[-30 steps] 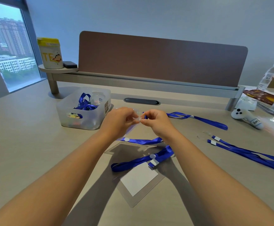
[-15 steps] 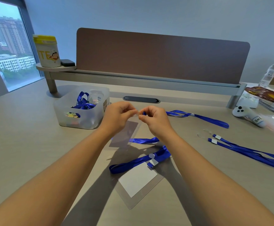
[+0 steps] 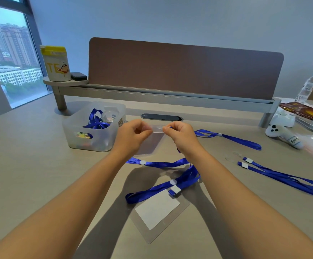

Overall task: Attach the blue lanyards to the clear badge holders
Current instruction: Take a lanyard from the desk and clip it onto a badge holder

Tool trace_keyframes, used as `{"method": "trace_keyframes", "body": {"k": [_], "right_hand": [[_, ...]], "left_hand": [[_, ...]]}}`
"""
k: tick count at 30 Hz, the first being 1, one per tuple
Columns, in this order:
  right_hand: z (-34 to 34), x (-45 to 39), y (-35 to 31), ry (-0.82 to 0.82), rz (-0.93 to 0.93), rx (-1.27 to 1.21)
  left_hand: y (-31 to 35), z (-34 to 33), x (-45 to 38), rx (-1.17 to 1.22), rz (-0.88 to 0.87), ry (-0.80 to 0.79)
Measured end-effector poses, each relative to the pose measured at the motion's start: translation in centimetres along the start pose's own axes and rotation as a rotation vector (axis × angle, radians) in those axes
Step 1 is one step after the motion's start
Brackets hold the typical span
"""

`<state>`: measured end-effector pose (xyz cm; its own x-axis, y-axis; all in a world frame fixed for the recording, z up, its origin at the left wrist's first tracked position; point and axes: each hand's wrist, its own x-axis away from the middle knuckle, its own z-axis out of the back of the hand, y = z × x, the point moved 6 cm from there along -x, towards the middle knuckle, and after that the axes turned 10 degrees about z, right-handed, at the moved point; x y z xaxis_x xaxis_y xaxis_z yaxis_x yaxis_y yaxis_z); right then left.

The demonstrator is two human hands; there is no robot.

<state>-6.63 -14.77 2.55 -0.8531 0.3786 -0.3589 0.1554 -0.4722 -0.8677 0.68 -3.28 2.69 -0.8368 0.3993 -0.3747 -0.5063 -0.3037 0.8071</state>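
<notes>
Clear badge holder [image 3: 152, 142] held up above the desk [image 3: 30, 165], between both hands, top edge pinched at 2 points. Left hand [image 3: 131, 136]: fingers curled, thumb and forefinger closed on the holder's top left. Right hand [image 3: 181, 134]: closed on the top right, also gripping the end of a blue lanyard [image 3: 161, 164] that trails down to the desk. Clip itself hidden between the fingertips; cannot tell if it is through the slot.

Nearer the body: 1 finished badge holder [image 3: 159, 214] with white card, its lanyard [image 3: 163, 189] clipped on. Spare lanyards [image 3: 282, 176] to the right, 1 more [image 3: 230, 137] behind the right hand. Translucent bin [image 3: 94, 128] at left holds more.

Risks: thin film may flex or slip, so the clip misses the slot; the trailing ribbon could snag the finished badge and drag it.

Legible: "TE" on the yellow-lidded canister [image 3: 55, 63]; handwriting "Hao" (partial) on the white controller [image 3: 282, 134].
</notes>
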Motion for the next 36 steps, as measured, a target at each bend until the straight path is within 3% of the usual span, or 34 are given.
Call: {"method": "trace_keyframes", "body": {"k": [5, 11, 14, 20, 24, 30, 36], "right_hand": [[0.1, -0.1, -0.2, -0.027, -0.003, 0.091], [0.6, 0.2, -0.2, -0.108, 0.026, 0.291], [1.3, 0.4, 0.0, -0.131, -0.009, 0.299], [2.0, 1.3, 2.0, -0.187, -0.143, 0.228], [4.0, 1.7, 2.3, -0.094, -0.088, 0.342], [7.3, 3.5, 4.0, -0.016, -0.203, 0.402], [9.5, 6.3, 6.9, -0.172, -0.272, 0.627]], "left_hand": [[2.0, 0.3, 0.8, -0.123, -0.211, 0.099], [1.9, -0.7, 1.3, -0.187, -0.242, 0.105], [2.2, -1.5, 1.7, -0.238, -0.257, 0.095], [4.2, -3.0, 2.5, -0.486, -0.484, 0.079], [3.8, -3.4, 2.3, -0.424, -0.383, 0.035], [3.0, -4.0, 3.4, -0.384, -0.259, -0.024], [3.9, -6.7, 4.6, -0.408, -0.227, -0.119]]}}
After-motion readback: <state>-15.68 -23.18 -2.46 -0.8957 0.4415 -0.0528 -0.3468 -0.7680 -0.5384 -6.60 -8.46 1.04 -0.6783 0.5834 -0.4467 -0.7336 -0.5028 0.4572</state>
